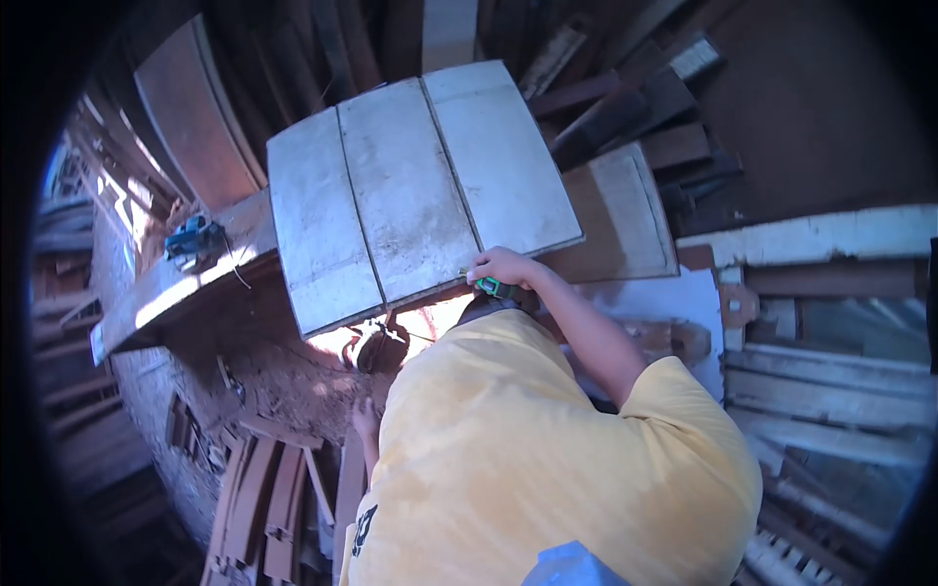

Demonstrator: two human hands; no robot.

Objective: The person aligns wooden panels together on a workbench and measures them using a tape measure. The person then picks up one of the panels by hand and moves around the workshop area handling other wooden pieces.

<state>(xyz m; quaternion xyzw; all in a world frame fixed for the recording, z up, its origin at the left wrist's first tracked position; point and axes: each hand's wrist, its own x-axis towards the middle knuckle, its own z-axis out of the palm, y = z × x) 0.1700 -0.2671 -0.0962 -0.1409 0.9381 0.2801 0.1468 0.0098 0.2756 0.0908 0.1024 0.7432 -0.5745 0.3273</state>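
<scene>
Three white boards (410, 176): side by side, making the surface.
Green tape measure (496, 289): at the surface's near edge, right of its middle, just under the right fingers.
Right hand (504, 267): fingers bent closed, gripping the tape measure.
Left hand (366, 422): low beside the yellow shirt (547, 449); cannot tell its finger spread or hold.

A woodworking workshop is showing itself here: long boards (342, 44) are standing close together along the far side, planks (831, 391) are lying stacked at the right, and loose wood strips (256, 508) are covering part of the dusty floor (293, 381). A teal power tool (193, 237) is resting on the wooden counter (147, 305), and a right hand (500, 269) is holding a green tape measure (493, 287).
</scene>
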